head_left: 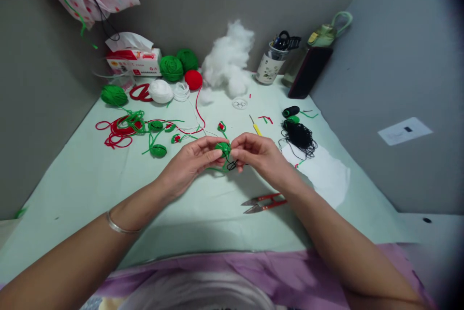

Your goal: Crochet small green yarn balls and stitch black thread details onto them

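Observation:
A small green crocheted ball (222,147) is gripped in my left hand (194,161), thumb in front and fingers behind. My right hand (258,153) pinches at the ball's right edge; what sits between its fingertips is too small to make out. Black yarn (231,165) loops down below the ball, close to the right fingers. Just beyond lies a red and green crocheted piece (222,127). To the left rest two more green balls with dark stripes, one farther back (155,126) and one nearer (158,151). Orange-handled thread snips (263,203) lie below my right wrist.
A yellow-handled crochet hook (255,126) lies beyond my right hand. Tangled red yarn (118,131) spreads at left, black yarn (300,138) at right. White stuffing (229,61), green yarn balls (171,68), a tissue box (148,63), a pen cup (268,66) and a bottle (322,35) line the back.

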Motion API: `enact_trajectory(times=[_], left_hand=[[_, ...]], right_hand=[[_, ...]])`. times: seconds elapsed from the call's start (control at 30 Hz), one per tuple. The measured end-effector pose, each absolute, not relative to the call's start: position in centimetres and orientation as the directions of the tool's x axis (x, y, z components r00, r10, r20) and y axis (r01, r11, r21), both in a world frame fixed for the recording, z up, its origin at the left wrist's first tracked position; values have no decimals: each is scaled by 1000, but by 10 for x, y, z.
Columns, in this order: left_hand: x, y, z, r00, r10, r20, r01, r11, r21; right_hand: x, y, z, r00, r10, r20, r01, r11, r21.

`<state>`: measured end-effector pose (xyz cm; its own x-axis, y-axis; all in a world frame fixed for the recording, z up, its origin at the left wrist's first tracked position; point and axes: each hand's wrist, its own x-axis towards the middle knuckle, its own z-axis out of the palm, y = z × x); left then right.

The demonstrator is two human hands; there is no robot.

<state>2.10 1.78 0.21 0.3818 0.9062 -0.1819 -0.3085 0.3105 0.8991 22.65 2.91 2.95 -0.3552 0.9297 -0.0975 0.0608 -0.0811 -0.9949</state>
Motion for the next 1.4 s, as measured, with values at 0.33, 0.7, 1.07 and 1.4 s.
enact_trajectory(times=[0.33, 0.7, 1.07, 1.4], left_hand=[[20, 21, 10, 371, 905, -209, -298, 330, 896], [16, 22, 11, 330, 925, -190, -271, 286, 919], [19, 23, 10, 263, 954, -142, -285, 217, 934], [21, 21, 14, 202, 973, -108, -306, 167, 937]], right_hand=[[245, 39, 30, -445, 889, -108, 191, -23, -981], [248, 40, 27, -578, 805, -135, -22, -181, -983], [240, 39, 26, -527, 816, -238, 111, -211, -971], [228, 30, 20, -397, 914, -87, 306, 42, -951]])
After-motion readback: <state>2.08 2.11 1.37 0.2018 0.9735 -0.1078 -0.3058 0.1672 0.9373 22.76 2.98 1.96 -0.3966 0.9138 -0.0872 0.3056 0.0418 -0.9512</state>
